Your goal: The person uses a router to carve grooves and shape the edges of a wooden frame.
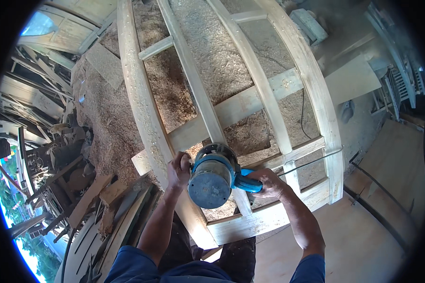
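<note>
A router (211, 177) with a grey round motor housing and blue body stands on a narrow bar of a pale wooden frame (311, 80). My right hand (268, 183) is wrapped round its blue side handle. On the other side, my left hand (178, 170) is closed at the router's left edge; the grip inside its fingers is mostly hidden. The frame looks like a door or window panel with long stiles, inner bars and short crosspieces. Under the router, its base and bit cannot be made out.
A wide board (184, 134) crosses beneath the frame. Wood shavings (104, 108) cover the floor beyond. A cord (311, 163) runs rightward over the frame. Scrap timber (92, 200) is heaped at the left; large flat sheets (344, 236) lie at the right.
</note>
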Demonstrator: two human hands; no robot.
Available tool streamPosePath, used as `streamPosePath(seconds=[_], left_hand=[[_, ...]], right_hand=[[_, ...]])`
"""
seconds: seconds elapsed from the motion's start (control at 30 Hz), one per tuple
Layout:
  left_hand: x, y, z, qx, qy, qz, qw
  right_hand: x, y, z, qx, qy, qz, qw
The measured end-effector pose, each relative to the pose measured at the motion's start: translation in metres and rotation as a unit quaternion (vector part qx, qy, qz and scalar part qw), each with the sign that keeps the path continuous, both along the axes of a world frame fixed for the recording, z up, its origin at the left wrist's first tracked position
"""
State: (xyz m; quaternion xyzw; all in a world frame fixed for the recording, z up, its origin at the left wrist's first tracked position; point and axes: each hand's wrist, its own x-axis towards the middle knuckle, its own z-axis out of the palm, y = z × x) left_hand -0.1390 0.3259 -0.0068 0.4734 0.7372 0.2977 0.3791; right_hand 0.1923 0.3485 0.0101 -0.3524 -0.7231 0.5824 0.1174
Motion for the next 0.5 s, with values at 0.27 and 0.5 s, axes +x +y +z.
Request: streamPosePath(seconds=[0.27, 0.5], left_hand=[[-0.018, 0.048, 0.004, -0.001, -0.009, -0.014, 1.000], [-0.035, 0.090, 0.002, 0.019, -0.003, -0.026, 0.999]], right_hand=[[-0.019, 0.025, -0.006, 0.032, 0.010, -0.019, 0.999], [-0.035, 0.060, -0.013, 0.023, -0.013, -0.019, 0.999]])
